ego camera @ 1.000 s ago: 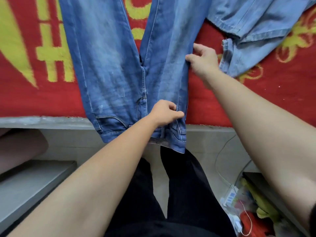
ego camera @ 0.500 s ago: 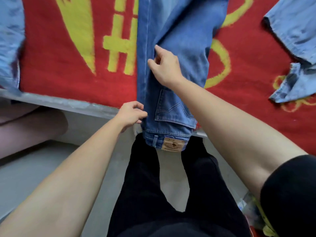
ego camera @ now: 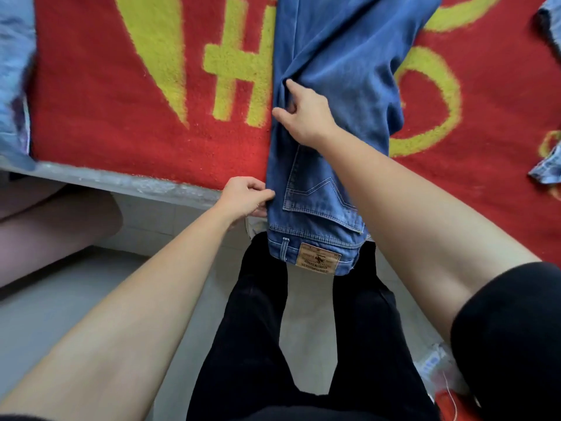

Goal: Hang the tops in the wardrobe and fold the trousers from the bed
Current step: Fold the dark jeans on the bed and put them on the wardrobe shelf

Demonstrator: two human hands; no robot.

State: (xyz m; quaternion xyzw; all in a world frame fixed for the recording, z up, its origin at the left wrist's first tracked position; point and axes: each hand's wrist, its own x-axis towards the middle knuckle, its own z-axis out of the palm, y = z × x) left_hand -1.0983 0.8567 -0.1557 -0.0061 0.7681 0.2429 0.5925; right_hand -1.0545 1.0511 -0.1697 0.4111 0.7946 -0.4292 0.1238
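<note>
You've got the mid-blue denim jeans (ego camera: 343,71) folded lengthwise, leg over leg, flat on the red-and-yellow blanket (ego camera: 91,86). Back pocket faces up; waistband with tan patch overhangs the bed edge (ego camera: 121,180).

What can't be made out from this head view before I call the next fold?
- Jeans: leg ends cut off by the top edge.
- Left hand and right hand: both grip denim, and some fingertips are hidden by the fabric.
- Leather patch: print too small to read.
- Pale garment at the left edge and denim piece at the right edge: cropped, type unknown.
- Wardrobe: not in view.
</note>
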